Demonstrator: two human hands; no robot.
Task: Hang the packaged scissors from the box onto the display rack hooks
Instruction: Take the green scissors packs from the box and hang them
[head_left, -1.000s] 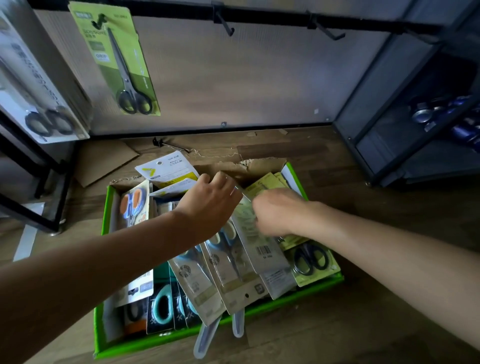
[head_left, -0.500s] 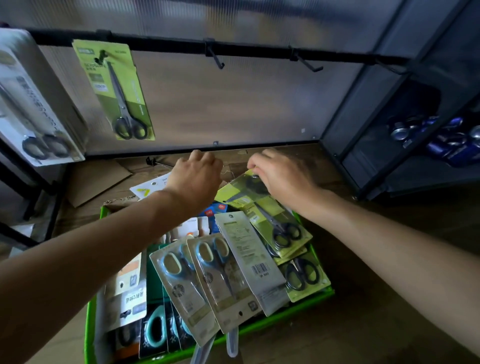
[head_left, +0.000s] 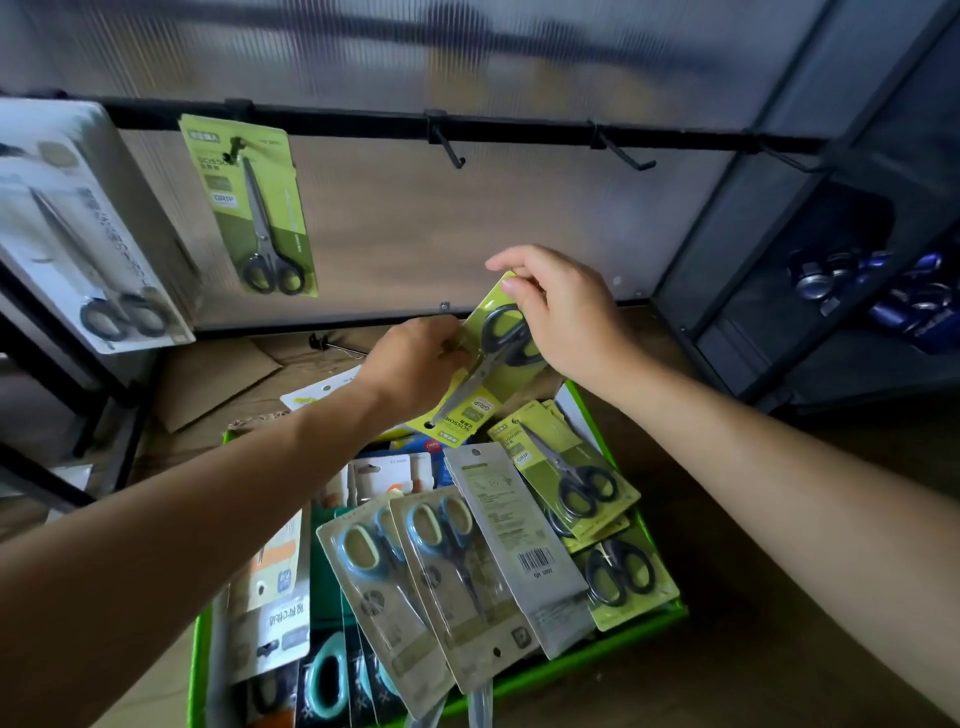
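I have the green scissors pack (head_left: 496, 397) lifted above the box (head_left: 199, 670) and held between both hands: my right hand (head_left: 566, 312) pinches the upper end of the card by the black handles, and my left hand (head_left: 415, 358) grips its left edge. The pack is upside down, with its hang hole (head_left: 430, 425) at the low end, pointing back toward the box. To do this step well I judge I need to turn the card end for end, so the hole leads and the print faces me like the green pack already hung (head_left: 254, 208) on the rail (head_left: 519, 130). The nearest free hook (head_left: 450, 149) sits above and a little left of the hands, and a second one (head_left: 623, 156) lies to the right. Each hook tip turns up, so I would bring the hole in above the tip and slide the card back, pinching beside the hole rather than over it. The space between the box and the rail looks open. The dark shelf frame (head_left: 779, 260) closes the right side, and the other packs stand up loosely out of the box, so I would swing the card's lower corner clear of them.
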